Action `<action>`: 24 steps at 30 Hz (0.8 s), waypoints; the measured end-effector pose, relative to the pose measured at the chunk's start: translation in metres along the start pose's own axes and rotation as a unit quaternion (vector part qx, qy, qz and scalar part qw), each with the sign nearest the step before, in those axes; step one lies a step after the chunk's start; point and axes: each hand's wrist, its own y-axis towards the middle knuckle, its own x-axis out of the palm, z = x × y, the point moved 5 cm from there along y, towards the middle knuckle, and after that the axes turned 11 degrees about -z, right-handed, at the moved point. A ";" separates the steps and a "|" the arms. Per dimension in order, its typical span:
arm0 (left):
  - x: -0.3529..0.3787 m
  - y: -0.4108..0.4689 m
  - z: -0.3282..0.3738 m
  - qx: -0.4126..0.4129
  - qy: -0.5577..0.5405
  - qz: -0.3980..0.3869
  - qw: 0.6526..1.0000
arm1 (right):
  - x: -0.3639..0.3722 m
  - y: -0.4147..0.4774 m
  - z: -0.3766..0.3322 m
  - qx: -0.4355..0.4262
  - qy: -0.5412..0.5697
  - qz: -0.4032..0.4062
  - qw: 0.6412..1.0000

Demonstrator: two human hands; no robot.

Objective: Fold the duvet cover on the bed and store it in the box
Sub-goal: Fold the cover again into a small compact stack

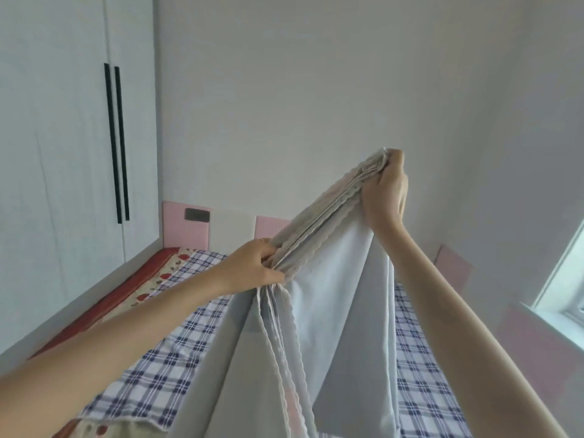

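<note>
Two hands, one cover held up over bed

Two bare hands grip one duvet cover (331,295), pale blue-grey with a cream edge, lifted in the air above the bed (151,374). Left hand (259,263) is clenched around a bunched stretch of the cover's edge, lower and nearer the camera. Right hand (387,188) is raised higher, fingers closed on the gathered corner at the top. Between the two hands the edge runs taut on a slant, several layers stacked together; exact layer count cannot be told. From the hands the cloth hangs down in long pleats to the bottom of the view, with thin white trim lines trailing below the left hand.

One bed underneath, one blue-and-white check sheet on it, one floral strip with a red border along its left side. One headboard (234,222) behind, pink and white panels, one dark plate on the left pink panel. One wardrobe (63,137) at left, two doors, two long black handles side by side. One window (568,279) at right edge, partly cut off. No box in view.
</note>
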 end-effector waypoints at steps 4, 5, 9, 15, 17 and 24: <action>0.018 -0.004 -0.019 0.004 -0.031 0.054 0.998 | 0.004 -0.006 -0.007 -0.105 -0.058 -0.013 0.993; 0.027 -0.005 -0.026 0.002 -0.035 0.059 0.998 | 0.008 -0.009 -0.006 -0.109 -0.070 -0.025 0.991; 0.061 -0.012 -0.048 -0.036 -0.012 0.056 0.998 | 0.024 -0.020 0.005 -0.084 -0.132 -0.071 0.985; 0.128 -0.003 -0.042 -0.238 0.186 0.173 0.937 | 0.038 -0.038 0.012 -0.033 -0.172 -0.079 0.981; 0.139 0.006 -0.035 -0.247 0.189 0.204 0.928 | 0.035 -0.040 0.005 -0.035 -0.177 -0.071 0.981; 0.127 0.011 -0.053 -0.109 0.128 0.279 0.945 | 0.004 -0.050 -0.001 -0.023 -0.171 -0.052 0.984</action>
